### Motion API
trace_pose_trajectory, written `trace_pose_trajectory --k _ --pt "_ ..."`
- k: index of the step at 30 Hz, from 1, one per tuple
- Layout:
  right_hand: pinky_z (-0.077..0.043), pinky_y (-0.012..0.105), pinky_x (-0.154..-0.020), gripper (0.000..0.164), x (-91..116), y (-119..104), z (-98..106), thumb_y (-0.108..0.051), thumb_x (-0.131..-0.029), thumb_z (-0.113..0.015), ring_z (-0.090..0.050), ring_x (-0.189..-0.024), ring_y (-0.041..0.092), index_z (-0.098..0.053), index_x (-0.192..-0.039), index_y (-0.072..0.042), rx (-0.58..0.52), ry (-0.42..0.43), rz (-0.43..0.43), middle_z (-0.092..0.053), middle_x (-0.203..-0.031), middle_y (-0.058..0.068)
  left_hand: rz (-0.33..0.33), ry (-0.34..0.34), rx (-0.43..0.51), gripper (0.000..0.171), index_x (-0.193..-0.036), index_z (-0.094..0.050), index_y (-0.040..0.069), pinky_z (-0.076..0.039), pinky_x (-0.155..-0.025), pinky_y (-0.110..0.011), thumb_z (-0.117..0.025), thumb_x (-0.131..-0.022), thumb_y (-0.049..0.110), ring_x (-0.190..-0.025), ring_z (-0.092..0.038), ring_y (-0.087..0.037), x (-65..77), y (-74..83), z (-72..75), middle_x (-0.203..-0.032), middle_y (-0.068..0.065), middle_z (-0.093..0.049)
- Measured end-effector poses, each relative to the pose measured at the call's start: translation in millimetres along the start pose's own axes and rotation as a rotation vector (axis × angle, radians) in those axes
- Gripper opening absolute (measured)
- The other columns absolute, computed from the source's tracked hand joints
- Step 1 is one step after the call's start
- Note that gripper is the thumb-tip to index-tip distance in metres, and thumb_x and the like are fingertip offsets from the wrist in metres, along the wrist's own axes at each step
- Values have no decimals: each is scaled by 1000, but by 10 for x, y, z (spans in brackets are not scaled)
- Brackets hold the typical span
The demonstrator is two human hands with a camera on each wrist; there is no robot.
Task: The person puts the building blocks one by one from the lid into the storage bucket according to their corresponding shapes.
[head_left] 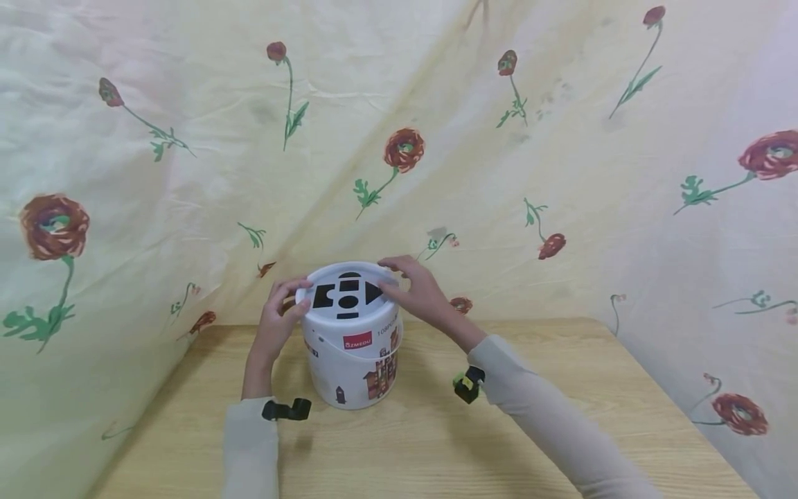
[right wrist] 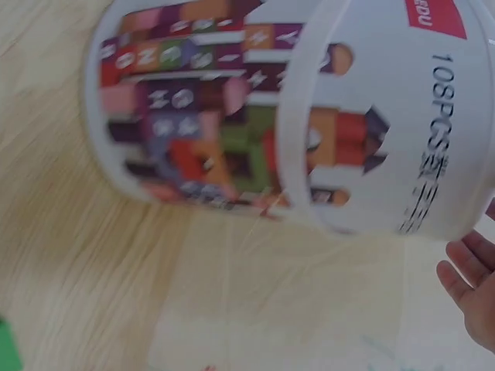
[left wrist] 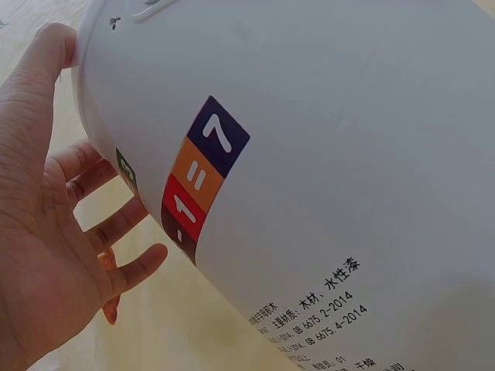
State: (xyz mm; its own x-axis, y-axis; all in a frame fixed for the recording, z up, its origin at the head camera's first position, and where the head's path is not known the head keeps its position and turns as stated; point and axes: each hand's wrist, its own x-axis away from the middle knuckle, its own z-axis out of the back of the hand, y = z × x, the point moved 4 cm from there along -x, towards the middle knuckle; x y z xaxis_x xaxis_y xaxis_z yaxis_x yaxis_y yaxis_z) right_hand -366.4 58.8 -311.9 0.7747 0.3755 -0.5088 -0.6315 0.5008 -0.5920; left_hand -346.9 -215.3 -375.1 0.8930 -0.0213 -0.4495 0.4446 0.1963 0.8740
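Observation:
A white toy-block bucket [head_left: 330, 364] stands upright on the table, its side printed with a red label and coloured block buildings. Its white lid [head_left: 368, 313] carries black shapes, among them a circle and a triangle. At the left of the rim my left hand [head_left: 277, 322] grips the lid edge with thumb and fingers. From the opposite side my right hand [head_left: 427, 294] holds the rim, thumb over the top. The bucket's pale handle [right wrist: 290, 124] hangs down across its front. Only some fingertips of the right hand [right wrist: 483, 297] show in the right wrist view.
The wooden table [head_left: 399, 450] extends around the bucket. A flower-patterned cloth [head_left: 349, 194] hangs close behind it and along the sides. Each forearm wears a black wrist mount; the right mount [head_left: 467, 384] has a yellow-green part.

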Motion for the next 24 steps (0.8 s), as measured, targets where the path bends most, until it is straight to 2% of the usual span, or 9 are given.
trace_pose_trajectory --k 3,9,14,20,24 --pt "-50 51 -103 40 109 98 93 -22 -99 -65 -57 -124 30 -61 -136 -6 15 13 23 -63 -133 13 1 2 -2 41 -135 -60 6 -36 -113 -51 -61 -97 24 -130 -39 -20 -1 5 -4 -144 -8 -44" --pt "-51 52 -100 41 344 315 246 -20 -98 -66 -59 -121 32 -61 -135 -4 50 -3 -2 -64 -132 16 -6 3 -13 41 -134 -60 7 -38 -111 -50 -61 -97 25 -129 -40 -21 -4 -2 -4 -143 -8 -45" --pt "-54 45 -90 43 543 514 312 -20 -95 -70 -62 -114 30 -62 -134 -4 104 -61 -40 -66 -128 14 -7 3 -16 42 -135 -60 7 -40 -109 -48 -62 -97 25 -129 -40 -20 -8 -19 1 -144 -7 -45" --pt "-53 53 -93 43 755 737 361 -17 -92 -73 -63 -110 33 -63 -131 -2 118 -157 -53 -68 -125 15 5 4 -9 42 -136 -59 7 -38 -111 -48 -61 -98 25 -129 -40 -19 -4 -8 -1 -143 -7 -44" --pt "-53 53 -92 40 888 842 381 -18 -91 -73 -63 -111 33 -66 -127 -3 167 -234 -30 -68 -123 14 7 3 -7 41 -136 -59 7 -37 -111 -47 -61 -98 24 -128 -40 -19 3 3 -1 -141 -7 -45"
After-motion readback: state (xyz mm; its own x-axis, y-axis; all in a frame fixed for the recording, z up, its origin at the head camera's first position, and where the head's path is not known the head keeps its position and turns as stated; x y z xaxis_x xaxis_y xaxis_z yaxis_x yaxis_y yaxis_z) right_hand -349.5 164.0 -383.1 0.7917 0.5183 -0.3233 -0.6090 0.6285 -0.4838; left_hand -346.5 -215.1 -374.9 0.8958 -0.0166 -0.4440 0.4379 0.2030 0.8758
